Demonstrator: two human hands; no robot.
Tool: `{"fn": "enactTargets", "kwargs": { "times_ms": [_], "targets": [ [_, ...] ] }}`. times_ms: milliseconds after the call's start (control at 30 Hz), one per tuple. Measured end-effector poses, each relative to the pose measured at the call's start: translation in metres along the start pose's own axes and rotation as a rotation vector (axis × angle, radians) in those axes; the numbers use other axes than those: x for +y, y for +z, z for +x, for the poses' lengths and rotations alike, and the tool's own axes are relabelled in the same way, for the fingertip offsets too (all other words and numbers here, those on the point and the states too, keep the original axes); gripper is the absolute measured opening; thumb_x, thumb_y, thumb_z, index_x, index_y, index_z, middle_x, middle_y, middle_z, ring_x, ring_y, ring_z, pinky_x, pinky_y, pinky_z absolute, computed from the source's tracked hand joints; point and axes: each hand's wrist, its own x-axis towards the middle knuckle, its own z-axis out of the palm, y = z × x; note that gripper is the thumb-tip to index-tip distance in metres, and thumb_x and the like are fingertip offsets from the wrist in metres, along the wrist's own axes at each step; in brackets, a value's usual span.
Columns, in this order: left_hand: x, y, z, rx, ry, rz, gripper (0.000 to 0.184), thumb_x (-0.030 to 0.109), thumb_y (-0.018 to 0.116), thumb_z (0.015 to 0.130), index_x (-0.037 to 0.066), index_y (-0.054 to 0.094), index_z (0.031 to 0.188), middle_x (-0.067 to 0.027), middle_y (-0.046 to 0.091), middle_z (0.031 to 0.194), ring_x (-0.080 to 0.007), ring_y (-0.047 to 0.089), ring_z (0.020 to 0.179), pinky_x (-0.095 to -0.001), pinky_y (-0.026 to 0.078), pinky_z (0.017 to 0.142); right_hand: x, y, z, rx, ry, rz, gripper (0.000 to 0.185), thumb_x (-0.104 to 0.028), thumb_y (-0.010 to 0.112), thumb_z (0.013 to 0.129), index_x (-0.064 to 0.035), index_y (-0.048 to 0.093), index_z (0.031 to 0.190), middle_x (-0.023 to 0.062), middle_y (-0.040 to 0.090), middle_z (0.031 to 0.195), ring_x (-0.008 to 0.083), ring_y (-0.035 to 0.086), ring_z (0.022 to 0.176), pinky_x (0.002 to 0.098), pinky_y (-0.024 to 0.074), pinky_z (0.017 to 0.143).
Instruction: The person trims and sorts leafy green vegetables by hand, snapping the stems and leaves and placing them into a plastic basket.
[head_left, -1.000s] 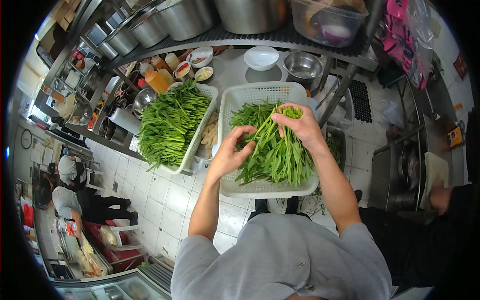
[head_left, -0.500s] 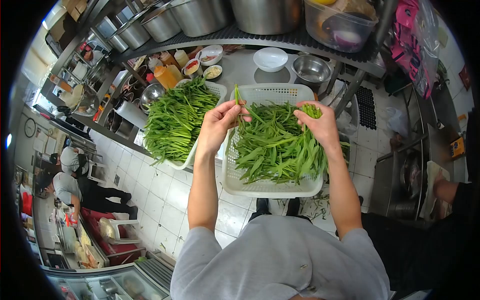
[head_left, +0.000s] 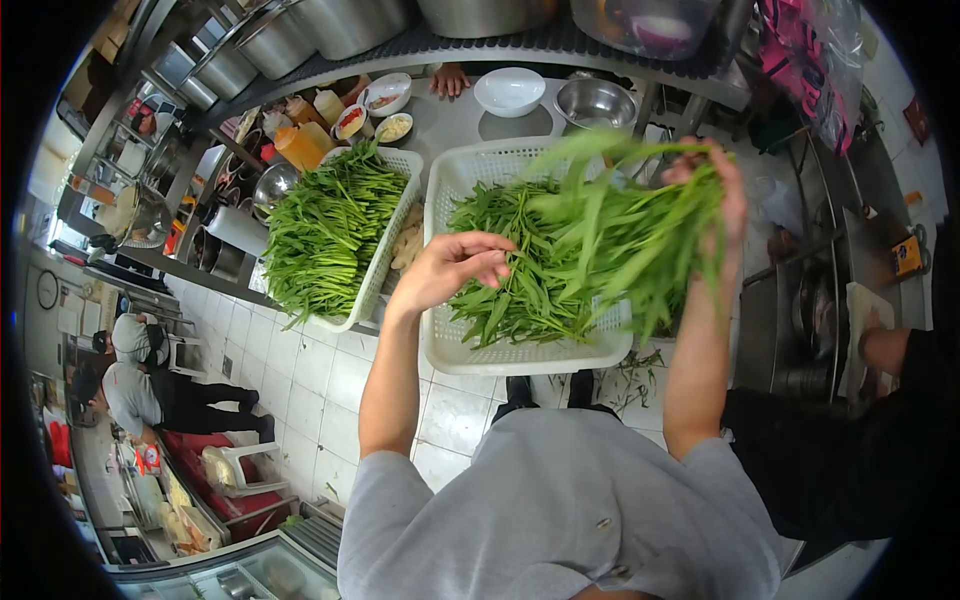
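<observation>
My right hand (head_left: 722, 190) is closed round a bunch of leafy green stems (head_left: 650, 225), lifted over the right side of a white perforated basket (head_left: 440, 345) and blurred by motion. Loose greens (head_left: 510, 300) lie in that basket. Over its left edge my left hand (head_left: 462, 268) is held with the fingers curled and the thumb near the fingertips; whether a small piece is between them cannot be made out. A second white basket (head_left: 408, 165), on the left, is heaped with greens (head_left: 330, 235) whose stems lie side by side.
Behind the baskets are a white bowl (head_left: 510, 93), a metal bowl (head_left: 596, 104), small bowls of chopped food and sauce bottles (head_left: 300, 147). A shelf (head_left: 400, 62) with pots hangs above. Another person's hand (head_left: 450, 80) rests on the counter; a co-worker's arm (head_left: 885, 350) is at right.
My right hand has risen to the right, lifting the bunch out of the basket. My left hand has moved down and right, and the upright green piece it held no longer shows.
</observation>
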Motion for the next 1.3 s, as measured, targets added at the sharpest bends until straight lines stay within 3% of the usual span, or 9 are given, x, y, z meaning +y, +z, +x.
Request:
{"fn": "enactTargets", "kwargs": {
  "times_ms": [100,233,333,467,567,700,767,1000,1300],
  "targets": [
    [-0.036,-0.002,0.005,0.123,-0.047,0.189,0.023,0.011,0.063,0.094,-0.001,0.066,0.114,-0.0072,0.070,0.092,-0.0128,0.066,0.080,-0.0269,0.054,0.073,-0.016,-0.028,0.001,0.056,-0.120,0.255,0.018,-0.022,0.056,0.094,-0.0058,0.064,0.094,0.0050,0.065,0.078,0.0126,0.056,0.062,0.0279,0.0476,0.063],
    [-0.058,0.036,0.015,-0.164,0.249,0.587,0.026,0.013,0.066,0.091,0.004,0.066,0.115,-0.0093,0.070,0.100,-0.0219,0.068,0.087,-0.0324,0.055,0.076,0.014,-0.089,0.003,0.239,-0.052,-0.738,0.018,-0.022,0.062,0.090,-0.0040,0.065,0.087,0.0064,0.069,0.084,0.0153,0.063,0.072,0.0287,0.0500,0.068],
    [-0.088,0.083,0.013,-0.280,0.236,0.910,0.026,0.020,0.063,0.092,0.007,0.067,0.114,-0.0099,0.066,0.114,-0.0292,0.067,0.093,-0.0387,0.055,0.079,0.014,-0.116,-0.012,0.160,0.017,-0.048,0.017,-0.017,0.068,0.087,-0.0050,0.064,0.098,0.0038,0.063,0.082,0.0146,0.062,0.072,0.0281,0.0507,0.069],
    [-0.096,0.108,0.017,-0.466,0.039,1.282,0.029,0.028,0.058,0.094,0.007,0.068,0.113,-0.0092,0.061,0.122,-0.0319,0.066,0.098,-0.0424,0.055,0.082,0.015,-0.122,-0.022,0.227,0.191,-0.391,0.020,-0.021,0.067,0.089,-0.0059,0.061,0.101,0.0029,0.061,0.086,0.0142,0.061,0.074,0.0280,0.0509,0.069],
    [-0.069,0.092,0.012,-0.346,0.083,1.040,0.026,0.023,0.062,0.092,0.006,0.069,0.110,-0.0110,0.064,0.109,-0.0297,0.066,0.096,-0.0385,0.053,0.081,0.013,-0.101,-0.025,0.327,-0.045,-0.186,0.021,-0.023,0.070,0.087,-0.0059,0.063,0.097,0.0024,0.060,0.079,0.0126,0.059,0.068,0.0268,0.0500,0.067],
    [-0.039,0.044,0.006,-0.020,0.190,0.493,0.023,0.019,0.062,0.094,0.004,0.069,0.110,-0.0070,0.068,0.094,-0.0181,0.063,0.087,-0.0302,0.050,0.076,0.015,-0.100,-0.028,0.211,-0.054,-0.813,0.013,-0.010,0.071,0.085,-0.0019,0.066,0.094,0.0025,0.060,0.073,0.0107,0.057,0.066,0.0235,0.0457,0.065],
    [-0.018,0.028,0.004,0.127,0.068,0.238,0.023,0.019,0.061,0.096,0.003,0.069,0.110,-0.0036,0.069,0.087,-0.0114,0.059,0.082,-0.0264,0.047,0.073,0.019,-0.096,-0.030,0.202,-0.056,-0.703,0.014,-0.009,0.071,0.085,-0.0008,0.066,0.094,0.0033,0.062,0.074,0.0106,0.057,0.066,0.0230,0.0453,0.064],
    [0.034,0.031,0.004,-0.053,0.067,0.115,0.027,0.022,0.058,0.099,0.002,0.068,0.115,-0.0004,0.068,0.087,-0.0072,0.057,0.082,-0.0237,0.045,0.077,0.041,0.014,-0.037,-0.169,0.043,-0.825,0.027,-0.009,0.071,0.085,0.0056,0.066,0.107,0.0038,0.064,0.078,0.0102,0.059,0.067,0.0235,0.0448,0.065],
    [0.004,0.009,0.003,-0.192,0.003,-0.041,0.025,0.015,0.057,0.099,-0.001,0.066,0.115,-0.0049,0.070,0.088,-0.0128,0.065,0.082,-0.0261,0.050,0.071,0.029,-0.005,-0.024,-0.137,0.010,-0.043,0.019,-0.022,0.064,0.092,-0.0035,0.067,0.094,0.0041,0.066,0.087,0.0129,0.062,0.076,0.0261,0.0499,0.069]
  ]
}}
